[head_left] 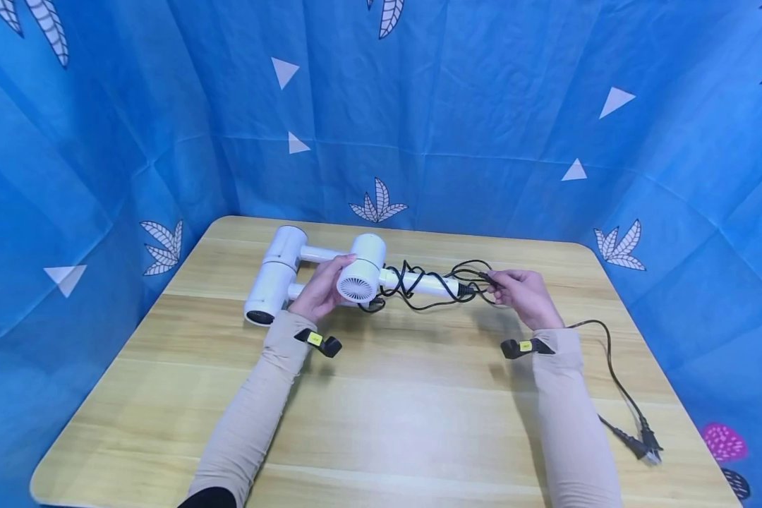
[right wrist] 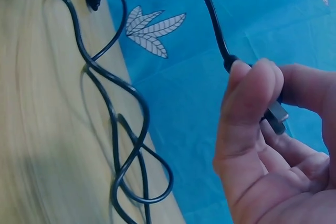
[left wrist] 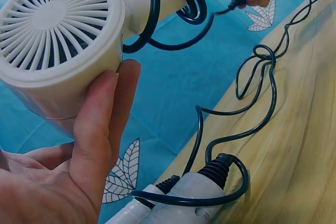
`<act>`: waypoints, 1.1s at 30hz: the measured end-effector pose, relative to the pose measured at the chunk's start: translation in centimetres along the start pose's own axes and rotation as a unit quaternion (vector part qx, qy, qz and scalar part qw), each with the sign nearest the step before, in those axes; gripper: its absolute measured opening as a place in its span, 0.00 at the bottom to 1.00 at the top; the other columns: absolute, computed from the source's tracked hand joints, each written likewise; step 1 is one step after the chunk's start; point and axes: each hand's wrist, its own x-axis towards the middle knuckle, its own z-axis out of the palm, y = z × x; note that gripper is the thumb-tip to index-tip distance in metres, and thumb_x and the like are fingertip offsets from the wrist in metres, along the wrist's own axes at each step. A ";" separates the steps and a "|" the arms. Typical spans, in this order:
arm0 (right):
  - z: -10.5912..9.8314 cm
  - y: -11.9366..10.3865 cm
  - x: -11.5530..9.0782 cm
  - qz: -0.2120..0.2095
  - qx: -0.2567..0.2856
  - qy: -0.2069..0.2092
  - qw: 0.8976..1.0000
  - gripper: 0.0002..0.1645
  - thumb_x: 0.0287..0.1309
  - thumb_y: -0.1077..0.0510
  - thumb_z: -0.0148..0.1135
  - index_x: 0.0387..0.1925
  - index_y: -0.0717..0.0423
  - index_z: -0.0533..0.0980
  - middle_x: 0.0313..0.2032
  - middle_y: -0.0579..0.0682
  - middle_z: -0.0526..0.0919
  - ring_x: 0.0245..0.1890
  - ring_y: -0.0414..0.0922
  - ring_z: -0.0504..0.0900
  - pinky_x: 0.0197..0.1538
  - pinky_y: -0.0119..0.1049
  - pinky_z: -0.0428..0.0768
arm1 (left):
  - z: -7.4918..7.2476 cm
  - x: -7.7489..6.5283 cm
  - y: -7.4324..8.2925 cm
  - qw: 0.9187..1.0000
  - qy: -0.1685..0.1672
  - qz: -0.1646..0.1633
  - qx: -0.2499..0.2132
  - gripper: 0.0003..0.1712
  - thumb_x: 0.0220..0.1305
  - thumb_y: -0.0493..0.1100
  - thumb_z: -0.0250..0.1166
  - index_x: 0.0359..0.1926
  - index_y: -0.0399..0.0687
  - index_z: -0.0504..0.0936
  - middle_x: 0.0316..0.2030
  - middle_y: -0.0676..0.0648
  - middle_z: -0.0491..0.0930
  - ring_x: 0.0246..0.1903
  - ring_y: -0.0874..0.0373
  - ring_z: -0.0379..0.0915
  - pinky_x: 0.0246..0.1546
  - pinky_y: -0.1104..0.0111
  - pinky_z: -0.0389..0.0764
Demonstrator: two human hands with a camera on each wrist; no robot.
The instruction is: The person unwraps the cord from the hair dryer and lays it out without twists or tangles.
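A white hair dryer (head_left: 370, 255) is held up by its head in my left hand (head_left: 322, 288), fingers and thumb around the barrel. Its slotted round grille (left wrist: 50, 17) faces the left wrist camera. Black cord (left wrist: 153, 11) winds loosely around its handle, which points right. At the handle's end my right hand (head_left: 525, 295) pinches the cord's black plug (right wrist: 275, 114) between thumb and fingers, metal prongs showing. Two more white hair dryers lie at the left: one farther back (head_left: 286, 247), one nearer (head_left: 269, 289), partly hidden behind my left hand.
Loose black cords (left wrist: 268, 56) run across the wooden table (head_left: 406, 423), looped and crossing. Two plugs (head_left: 648, 441) lie near the table's right edge, beyond my right forearm. A blue patterned curtain (head_left: 419, 106) hangs around the back and sides.
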 end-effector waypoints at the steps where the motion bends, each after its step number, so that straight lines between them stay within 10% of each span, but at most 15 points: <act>1: 0.0 -0.1 -0.1 -0.005 0.010 0.005 1.000 0.10 0.73 0.61 0.60 0.36 0.51 0.84 0.26 0.46 0.86 0.23 0.33 0.80 0.29 0.23 0.84 | 0.0 0.0 0.0 1.000 0.001 -0.001 0.001 0.14 0.76 0.48 0.54 0.53 0.46 0.75 0.33 0.52 0.89 0.32 0.60 0.89 0.35 0.65 0.91; 18: -0.1 -3.2 -2.3 -0.082 0.158 0.015 0.984 0.07 0.70 0.61 0.64 0.36 0.59 0.85 0.24 0.49 0.87 0.20 0.36 0.81 0.29 0.26 0.85 | -0.3 0.4 -0.2 1.000 0.010 -0.007 0.013 0.16 0.76 0.49 0.54 0.55 0.44 0.74 0.35 0.52 0.88 0.33 0.60 0.88 0.36 0.65 0.91; 33: 1.2 -5.5 -4.8 -0.111 0.158 -0.069 0.979 0.10 0.73 0.64 0.59 0.37 0.58 0.86 0.25 0.49 0.88 0.21 0.36 0.82 0.27 0.24 0.82 | -0.4 0.3 0.1 1.000 0.024 0.000 -0.011 0.14 0.75 0.49 0.56 0.53 0.46 0.75 0.34 0.52 0.88 0.33 0.61 0.88 0.37 0.69 0.90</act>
